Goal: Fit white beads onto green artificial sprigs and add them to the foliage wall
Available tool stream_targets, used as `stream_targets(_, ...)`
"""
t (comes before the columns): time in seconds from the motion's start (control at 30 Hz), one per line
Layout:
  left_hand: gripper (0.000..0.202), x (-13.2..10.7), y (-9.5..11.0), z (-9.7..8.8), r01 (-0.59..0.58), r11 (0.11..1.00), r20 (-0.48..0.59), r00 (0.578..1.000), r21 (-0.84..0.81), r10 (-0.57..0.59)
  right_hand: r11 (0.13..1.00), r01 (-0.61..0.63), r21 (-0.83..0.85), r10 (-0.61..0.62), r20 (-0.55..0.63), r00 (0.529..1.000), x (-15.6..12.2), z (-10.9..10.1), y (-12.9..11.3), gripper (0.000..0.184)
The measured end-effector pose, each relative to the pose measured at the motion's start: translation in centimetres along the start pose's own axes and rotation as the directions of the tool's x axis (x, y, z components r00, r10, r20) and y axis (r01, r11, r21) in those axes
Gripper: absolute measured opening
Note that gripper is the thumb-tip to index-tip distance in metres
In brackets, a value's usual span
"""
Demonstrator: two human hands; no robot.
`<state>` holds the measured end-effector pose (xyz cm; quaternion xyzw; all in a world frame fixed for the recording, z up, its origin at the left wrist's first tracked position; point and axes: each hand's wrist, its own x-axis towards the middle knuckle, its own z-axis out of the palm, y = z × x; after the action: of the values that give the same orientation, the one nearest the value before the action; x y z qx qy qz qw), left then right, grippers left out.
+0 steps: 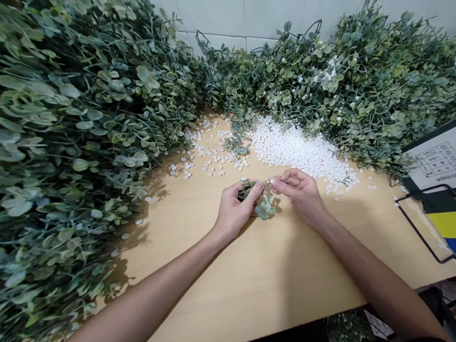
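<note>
My left hand (237,207) is closed around a small artificial green sprig (265,207), whose leaves hang out to the right of my thumb. A tiny white piece shows above the fingers of this hand. My right hand (300,193) is closed in a pinch at the sprig's upper right, with a small white bead-like piece (272,181) at the fingertips. Just beyond both hands lies a spread pile of small white pieces (294,148). A loose leafy sprig (236,144) rests at the pile's left edge.
Artificial greenery (75,124) is heaped high along the left, and more greenery (380,94) lines the back and right of the wooden table (215,299). At right, a printed board (450,160) stands beside a black wire frame (420,227). Pale wall tiles (212,3) rise behind.
</note>
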<state>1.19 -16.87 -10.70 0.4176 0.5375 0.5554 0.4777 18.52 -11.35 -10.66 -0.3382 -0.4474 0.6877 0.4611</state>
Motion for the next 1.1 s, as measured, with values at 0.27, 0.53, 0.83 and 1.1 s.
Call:
stream_targets(0.27,0.042,-0.08,0.09,0.04,0.007,1.0,0.01,1.0,-0.013,-0.007,1.0,0.02,-0.011,-0.02,0.008,1.0,-0.11,0.19,-0.02,0.032)
stream_targets(0.53,0.033,-0.3,0.36,0.13,-0.059,0.998,-0.005,0.998,0.006,0.06,0.994,0.057,-0.095,-0.059,-0.014,0.998,-0.38,0.46,-0.29,0.036)
stream_targets(0.83,0.029,-0.34,0.65,0.09,-0.092,0.996,0.003,0.996,-0.002,0.092,0.964,0.186,-0.192,-0.189,-0.001,0.982,-0.81,0.72,-0.16,0.032)
stream_targets(1.1,0.03,-0.38,0.74,0.08,-0.086,0.996,0.027,0.996,-0.026,0.087,0.961,0.197,-0.194,-0.203,-0.01,0.979,-0.89,0.67,0.24,0.032)
